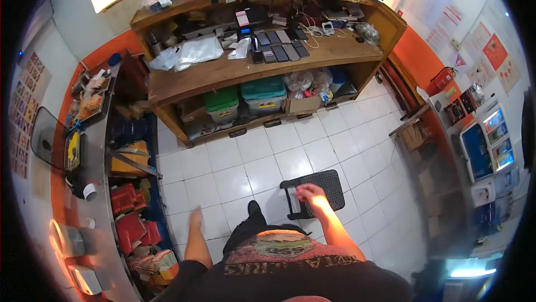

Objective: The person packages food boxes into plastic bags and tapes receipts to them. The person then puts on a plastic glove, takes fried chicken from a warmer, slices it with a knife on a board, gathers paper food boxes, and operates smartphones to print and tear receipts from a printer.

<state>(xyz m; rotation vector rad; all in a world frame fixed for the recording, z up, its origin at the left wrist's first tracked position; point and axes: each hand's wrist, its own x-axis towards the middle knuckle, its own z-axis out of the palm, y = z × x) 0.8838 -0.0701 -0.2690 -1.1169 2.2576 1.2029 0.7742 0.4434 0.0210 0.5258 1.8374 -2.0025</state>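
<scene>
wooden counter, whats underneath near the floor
Mainly a green-lidded bin, a teal-lidded bin, a cardboard box and plastic bags. The bins' insides, and whatever stands behind them, are covered.

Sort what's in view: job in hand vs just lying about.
Likely in use, judging by the hands:
stool, nearest the right hand; contact unclear

Likely just lying about:
phones
green-lidded box
teal-lidded box
fire extinguisher

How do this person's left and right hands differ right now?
The left hand hangs over the white floor tiles; the right hand appears in front of the black stool. The left hand is blurred, its fingers indistinct; the right hand is clearer, with fingers bent. Bright light strikes the right wrist, while the left hand is dimmer. Both are bare.
</scene>
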